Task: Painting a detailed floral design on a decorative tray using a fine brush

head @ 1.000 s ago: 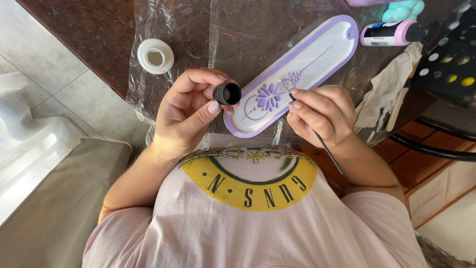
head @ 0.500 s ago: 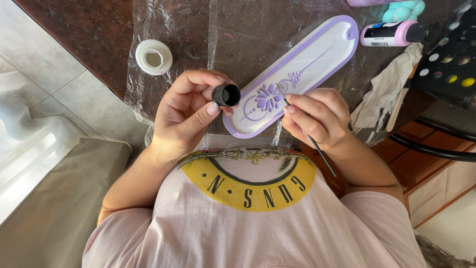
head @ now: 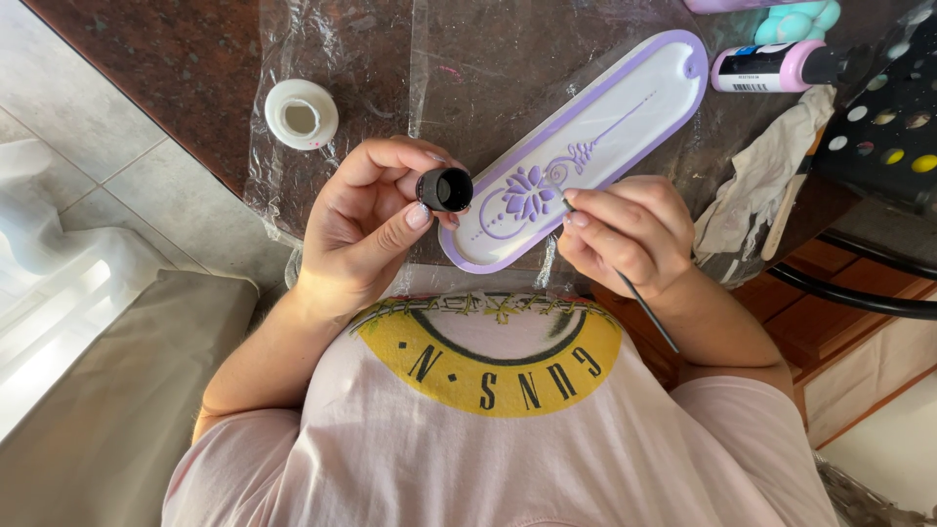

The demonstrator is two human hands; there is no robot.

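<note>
My left hand [head: 371, 220] pinches a small black paint pot [head: 445, 189] with its open mouth turned toward me, just left of a long oval white tray [head: 625, 107] with a lilac rim and a lilac flower design. My right hand [head: 625, 234] grips a thin paintbrush [head: 639, 303]; its tip sits near the flower at the tray's near end. The tray lies diagonally on clear plastic film [head: 488, 59] spread over a dark stone table [head: 146, 59].
A white round lid [head: 301, 113] rests on the film at the left. At the upper right lie a pink paint bottle [head: 771, 66], a crumpled white cloth [head: 771, 176] and a black palette [head: 893, 107] with several paint dabs. Tiled floor lies to the left.
My right hand has shifted a little, bringing the brush tip closer to the flower design. The left hand keeps the pot in nearly the same place.
</note>
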